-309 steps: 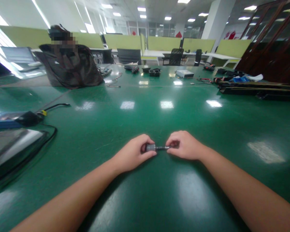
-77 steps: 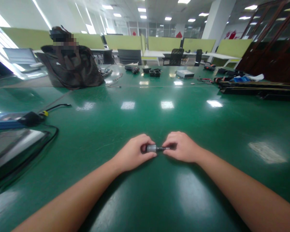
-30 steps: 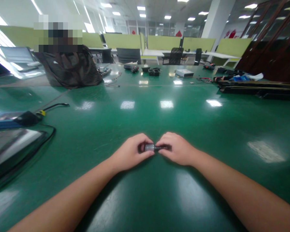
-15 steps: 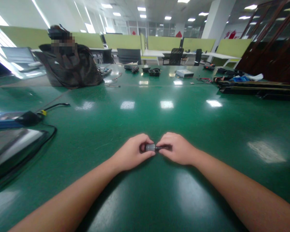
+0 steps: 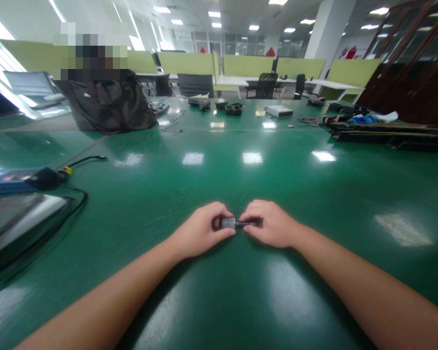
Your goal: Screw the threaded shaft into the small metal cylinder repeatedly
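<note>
A small grey cylinder (image 5: 228,223) lies level between my two hands, low over the green table (image 5: 219,184) or on it; I cannot tell which. My left hand (image 5: 204,228) is closed around the cylinder, thumb and forefinger on opposite sides. From the cylinder's right end a thin dark ribbed rod (image 5: 241,224) runs into my right hand (image 5: 272,223), whose thumb and fingertips pinch it. The rod's far end is partly hidden by the fingers. What kind of part this is does not show.
A dark mesh bag (image 5: 113,104) stands at the back left. Nearer on the left lie a blue device (image 5: 10,181) and a flat device with a black cable (image 5: 29,218). A white box (image 5: 279,111) and dark panels (image 5: 390,133) are across the table.
My right hand has shifted very slightly to the right, so a little more of the rod shows beside the cylinder. My left hand has kept its grip.
</note>
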`<state>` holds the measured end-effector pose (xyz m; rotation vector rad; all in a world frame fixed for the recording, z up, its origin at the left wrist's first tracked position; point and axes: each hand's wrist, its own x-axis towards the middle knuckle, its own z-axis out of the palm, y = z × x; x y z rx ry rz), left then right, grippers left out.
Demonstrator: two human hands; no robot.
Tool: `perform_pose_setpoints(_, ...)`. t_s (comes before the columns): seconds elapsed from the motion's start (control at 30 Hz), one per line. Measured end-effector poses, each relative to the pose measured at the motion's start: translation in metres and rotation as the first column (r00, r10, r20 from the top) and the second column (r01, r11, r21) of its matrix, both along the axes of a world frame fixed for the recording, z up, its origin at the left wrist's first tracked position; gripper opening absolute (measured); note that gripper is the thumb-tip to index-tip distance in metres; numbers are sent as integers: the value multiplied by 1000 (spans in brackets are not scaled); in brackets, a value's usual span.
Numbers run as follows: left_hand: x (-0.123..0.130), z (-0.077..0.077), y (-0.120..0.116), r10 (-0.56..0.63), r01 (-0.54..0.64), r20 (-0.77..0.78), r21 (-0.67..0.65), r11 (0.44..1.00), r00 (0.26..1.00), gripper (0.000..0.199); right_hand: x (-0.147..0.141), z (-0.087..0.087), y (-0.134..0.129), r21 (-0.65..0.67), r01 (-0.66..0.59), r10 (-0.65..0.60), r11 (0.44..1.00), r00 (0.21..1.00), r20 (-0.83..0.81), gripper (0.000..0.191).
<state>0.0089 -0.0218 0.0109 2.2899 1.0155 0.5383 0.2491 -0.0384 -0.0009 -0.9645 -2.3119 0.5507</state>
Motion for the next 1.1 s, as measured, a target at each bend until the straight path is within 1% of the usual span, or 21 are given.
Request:
perform_pose_setpoints(0.4,0,0,-1,13,-13,-6,-2,1000,1000,21,2,1,-1,-6,0,0,1000,1000,-20,16)
perform_pose_setpoints(0.6,0,0,-1,10,-10,7,-5,1000,1000,23,3,0,-1,-25,15,-14,1000,1000,15,17)
perform_pose_setpoints(0.83,-1,-1,0,4,-4,-7,3,1000,1000,21,5,-2,1,-17,38,-38,999,999,22,9)
perform_pose_setpoints(1.1,-2,-2,0,1,-1,-8,5,1000,1000,21,9,0,2,-32,59,-58,998,998,34,9)
